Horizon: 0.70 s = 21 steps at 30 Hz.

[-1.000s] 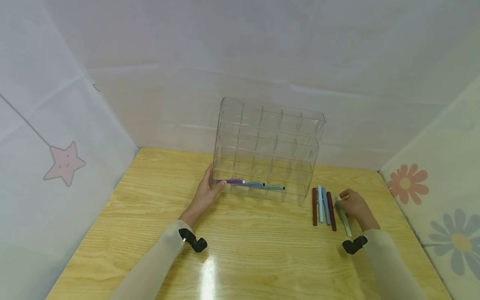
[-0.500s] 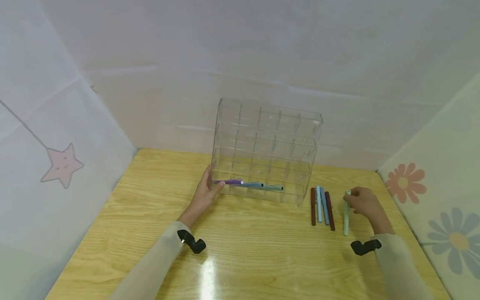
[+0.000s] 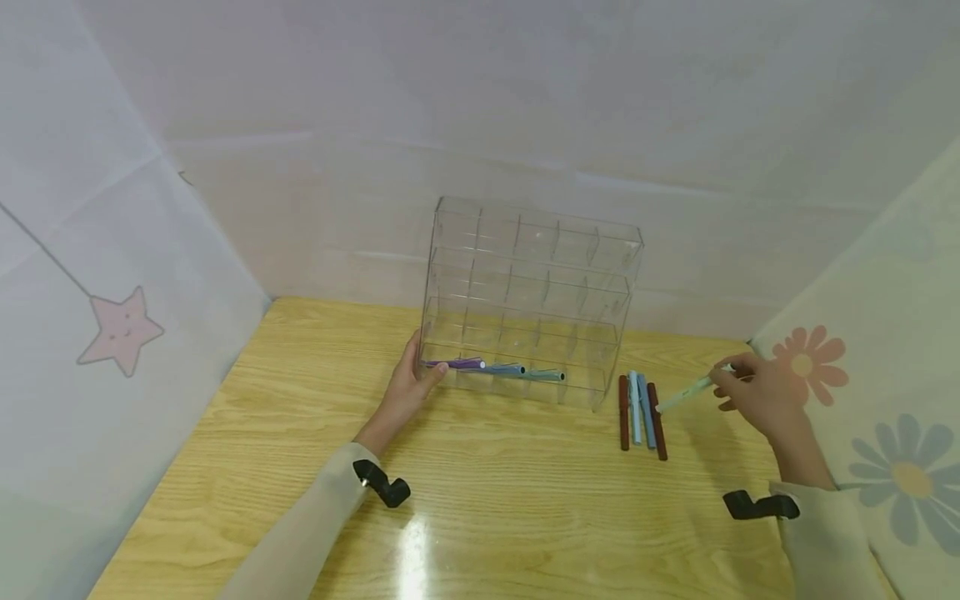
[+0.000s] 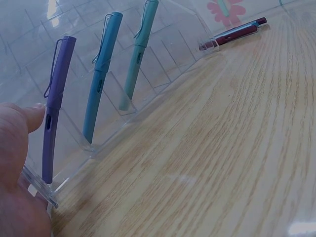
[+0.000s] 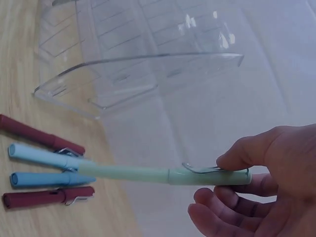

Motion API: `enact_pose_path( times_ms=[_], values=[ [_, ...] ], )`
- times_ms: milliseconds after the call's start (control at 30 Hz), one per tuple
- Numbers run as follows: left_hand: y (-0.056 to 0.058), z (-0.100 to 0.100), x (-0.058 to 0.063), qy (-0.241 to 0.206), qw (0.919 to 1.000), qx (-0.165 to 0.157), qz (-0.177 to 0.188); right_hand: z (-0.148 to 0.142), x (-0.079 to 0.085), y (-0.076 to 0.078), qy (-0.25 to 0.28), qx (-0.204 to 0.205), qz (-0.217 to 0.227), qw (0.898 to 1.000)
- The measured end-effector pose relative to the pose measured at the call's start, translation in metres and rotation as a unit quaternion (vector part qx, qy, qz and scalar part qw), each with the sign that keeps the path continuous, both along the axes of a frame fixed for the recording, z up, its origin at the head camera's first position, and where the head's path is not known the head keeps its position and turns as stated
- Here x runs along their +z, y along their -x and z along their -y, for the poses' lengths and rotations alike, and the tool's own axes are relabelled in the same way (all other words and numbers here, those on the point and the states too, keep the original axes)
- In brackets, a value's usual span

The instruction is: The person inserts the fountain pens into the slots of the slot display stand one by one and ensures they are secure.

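My left hand [image 3: 405, 387] grips the lower left corner of a clear pen rack [image 3: 525, 312], thumb in front and other fingers behind. In the left wrist view, a purple pen [image 4: 58, 98], a blue pen [image 4: 102, 74] and a green pen [image 4: 139, 54] lean in separate slots along its bottom row. To the right, my right hand [image 3: 765, 396] pinches a light green pen [image 5: 133, 174] by its clip end, thumb on the clip. Held above the table, this pen slants down to the left; its far end overlaps the loose pens in the right wrist view.
Right of the rack, a dark red pen [image 3: 624, 412], a light blue pen [image 3: 636, 408], a blue pen [image 3: 647, 417] and another dark red pen [image 3: 657, 425] lie side by side on the wooden table [image 3: 487, 492]. Fabric walls [image 3: 525, 100] enclose the back and sides.
My right hand has lifted the light green pen off the table and moved right, and the pen has swung from lengthwise to slanting left. The left hand stays on the rack.
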<state>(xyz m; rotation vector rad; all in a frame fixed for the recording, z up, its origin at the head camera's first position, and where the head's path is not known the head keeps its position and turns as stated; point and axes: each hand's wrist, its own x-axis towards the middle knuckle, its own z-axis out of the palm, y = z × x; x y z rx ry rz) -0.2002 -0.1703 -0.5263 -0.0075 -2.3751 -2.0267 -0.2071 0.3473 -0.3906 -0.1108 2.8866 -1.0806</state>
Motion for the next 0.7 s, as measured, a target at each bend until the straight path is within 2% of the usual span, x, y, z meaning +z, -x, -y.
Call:
enact_pose_path(
  times_ms=[267,467,700],
  values=[
    [0.0,0.0,-0.001,-0.001,1.0,0.0,-0.002,0.017,0.024,-0.015,0.005,0.002,-0.074,0.997],
    [0.0,0.0,-0.001,0.0,1.0,0.0,-0.004,0.03,0.036,-0.024,0.035,-0.004,-0.1,0.994],
    [0.0,0.0,0.0,-0.003,0.9999,-0.001,-0.01,0.047,0.043,-0.03,0.108,0.001,-0.13,0.986]
  ],
)
